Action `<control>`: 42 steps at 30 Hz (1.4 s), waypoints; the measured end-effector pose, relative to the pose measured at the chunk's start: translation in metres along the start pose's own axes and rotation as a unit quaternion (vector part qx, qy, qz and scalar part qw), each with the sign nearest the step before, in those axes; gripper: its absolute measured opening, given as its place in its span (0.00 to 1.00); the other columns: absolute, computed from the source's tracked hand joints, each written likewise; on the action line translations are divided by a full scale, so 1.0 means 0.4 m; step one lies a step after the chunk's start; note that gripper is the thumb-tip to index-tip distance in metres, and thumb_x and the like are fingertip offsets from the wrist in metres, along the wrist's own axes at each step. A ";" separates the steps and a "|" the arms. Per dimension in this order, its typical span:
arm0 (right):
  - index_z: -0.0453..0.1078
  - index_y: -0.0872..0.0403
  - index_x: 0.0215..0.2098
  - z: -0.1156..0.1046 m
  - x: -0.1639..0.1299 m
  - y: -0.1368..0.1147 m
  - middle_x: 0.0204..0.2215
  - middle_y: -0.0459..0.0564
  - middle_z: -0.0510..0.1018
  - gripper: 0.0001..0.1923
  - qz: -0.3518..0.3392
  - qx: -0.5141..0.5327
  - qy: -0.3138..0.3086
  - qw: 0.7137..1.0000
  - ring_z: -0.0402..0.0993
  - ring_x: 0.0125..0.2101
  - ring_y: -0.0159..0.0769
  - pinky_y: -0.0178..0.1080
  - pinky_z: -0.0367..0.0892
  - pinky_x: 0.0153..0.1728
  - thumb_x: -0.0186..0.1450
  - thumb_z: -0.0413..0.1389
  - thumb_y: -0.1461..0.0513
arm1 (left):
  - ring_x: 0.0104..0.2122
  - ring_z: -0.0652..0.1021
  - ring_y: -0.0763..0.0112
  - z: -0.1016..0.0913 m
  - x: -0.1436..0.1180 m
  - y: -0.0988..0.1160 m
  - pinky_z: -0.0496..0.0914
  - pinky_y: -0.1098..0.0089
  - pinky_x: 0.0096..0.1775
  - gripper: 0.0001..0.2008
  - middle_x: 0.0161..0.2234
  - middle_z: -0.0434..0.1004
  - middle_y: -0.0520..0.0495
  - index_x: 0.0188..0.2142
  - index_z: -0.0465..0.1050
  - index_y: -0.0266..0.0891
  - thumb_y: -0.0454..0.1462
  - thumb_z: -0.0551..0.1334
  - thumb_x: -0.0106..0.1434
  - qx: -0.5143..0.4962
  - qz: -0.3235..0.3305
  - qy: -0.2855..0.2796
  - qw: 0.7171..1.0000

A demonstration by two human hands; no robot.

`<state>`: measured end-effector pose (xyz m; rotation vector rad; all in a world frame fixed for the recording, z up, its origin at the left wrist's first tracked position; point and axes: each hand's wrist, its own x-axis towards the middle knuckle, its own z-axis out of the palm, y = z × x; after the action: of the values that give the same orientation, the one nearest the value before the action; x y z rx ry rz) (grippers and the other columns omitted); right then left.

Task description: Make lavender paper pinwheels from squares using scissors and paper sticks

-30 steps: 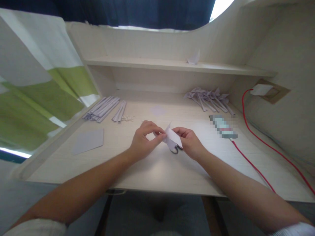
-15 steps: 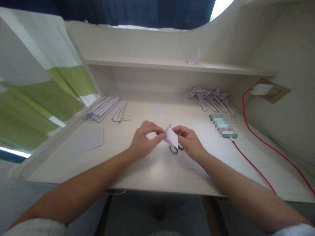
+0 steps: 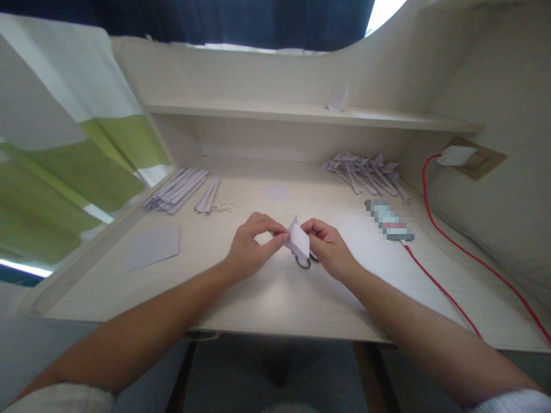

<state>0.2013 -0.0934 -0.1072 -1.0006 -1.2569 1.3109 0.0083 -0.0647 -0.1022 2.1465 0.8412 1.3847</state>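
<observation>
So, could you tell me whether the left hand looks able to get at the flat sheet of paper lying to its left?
Probably yes: the flat sheet of paper lies alone on open desk, but the left hand is pinching the small folded paper.

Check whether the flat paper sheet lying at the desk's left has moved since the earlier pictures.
No. The flat paper sheet keeps its place against the paper strips behind it; the slight offset comes from the camera.

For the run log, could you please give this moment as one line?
left hand: pinches paper piece | right hand: pinches same piece | scissors: on desk beneath
</observation>
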 end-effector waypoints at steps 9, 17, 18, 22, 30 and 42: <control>0.71 0.55 0.31 0.000 -0.003 -0.006 0.21 0.42 0.74 0.06 -0.008 -0.027 0.013 1.000 0.63 0.19 0.27 0.33 0.56 0.22 0.59 0.62 0.60 | 0.36 0.76 0.66 0.001 -0.001 -0.001 0.69 0.62 0.43 0.02 0.32 0.80 0.50 0.32 0.78 0.42 0.37 0.67 0.62 0.002 -0.001 0.004 1.000; 0.76 0.55 0.33 -0.009 0.002 0.007 0.24 0.46 0.78 0.09 -0.017 -0.042 0.021 0.999 0.68 0.23 0.30 0.34 0.61 0.25 0.58 0.64 0.58 | 0.36 0.76 0.66 0.000 -0.002 -0.007 0.69 0.61 0.43 0.02 0.32 0.79 0.49 0.32 0.78 0.43 0.37 0.67 0.62 0.005 -0.005 0.009 1.000; 0.76 0.55 0.33 -0.010 0.003 0.009 0.25 0.46 0.78 0.09 -0.017 -0.043 0.022 0.999 0.68 0.23 0.30 0.34 0.61 0.25 0.58 0.64 0.58 | 0.36 0.76 0.66 -0.001 -0.002 -0.007 0.69 0.61 0.43 0.02 0.32 0.79 0.49 0.32 0.78 0.43 0.37 0.67 0.62 0.004 -0.005 0.010 1.000; 0.77 0.55 0.33 -0.013 0.003 0.012 0.25 0.46 0.78 0.09 -0.015 -0.043 0.025 0.999 0.68 0.22 0.29 0.34 0.60 0.24 0.57 0.65 0.58 | 0.36 0.76 0.66 -0.001 0.000 -0.011 0.69 0.61 0.44 0.02 0.32 0.79 0.50 0.33 0.78 0.43 0.36 0.67 0.62 0.003 -0.003 0.010 1.000; 0.73 0.55 0.30 -0.007 0.005 0.003 0.23 0.44 0.76 0.07 -0.017 -0.024 0.028 0.999 0.68 0.24 0.29 0.33 0.60 0.26 0.55 0.65 0.61 | 0.36 0.76 0.66 0.002 -0.001 -0.020 0.70 0.61 0.43 0.04 0.32 0.80 0.49 0.31 0.78 0.42 0.38 0.67 0.62 0.015 -0.016 0.014 1.000; 0.73 0.54 0.31 -0.013 0.015 0.027 0.24 0.44 0.77 0.07 0.005 -0.004 0.027 1.000 0.69 0.23 0.29 0.33 0.60 0.26 0.54 0.64 0.63 | 0.31 0.78 0.67 0.012 -0.006 -0.026 0.71 0.65 0.38 0.03 0.30 0.81 0.50 0.30 0.79 0.41 0.36 0.67 0.60 0.001 -0.081 -0.005 0.997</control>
<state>0.2041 -0.0861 -0.1180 -1.0417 -1.2184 1.2786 0.0094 -0.0591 -0.1125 2.0354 0.9902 1.2897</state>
